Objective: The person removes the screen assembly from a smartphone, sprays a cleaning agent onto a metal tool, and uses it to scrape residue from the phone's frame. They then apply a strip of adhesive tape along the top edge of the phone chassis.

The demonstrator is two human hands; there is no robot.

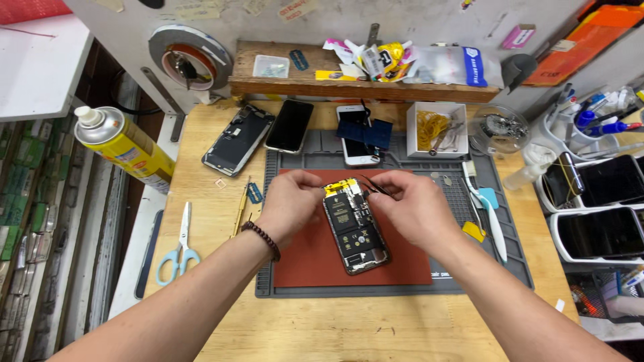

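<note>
Head view: an opened phone [355, 226] lies on the red pad [315, 258] near the middle of the grey mat [469, 201], screen off, battery and boards bare. So the opening is done; the work now sits at the phone's top end, and nothing shows it closed up again.

The left hand [290, 204] rests at the phone's top left corner, fingers curled down, pinching or steadying the yellow-tabbed part there; the contact itself is hidden, so I cannot tell whether it grips anything. The right hand [414, 208] is closed on dark tweezers [373, 185], their tips pointing at the phone's top edge.

Toward the worktop's back edge lie a detached screen [239, 139], a dark phone [290, 125] and a white phone [355, 137]. A white box [436, 129] stands right of them. Scissors [180, 247] lie by the left edge, a spray can [124, 146] beyond it, and a brush [486, 211] on the mat's right side.
</note>
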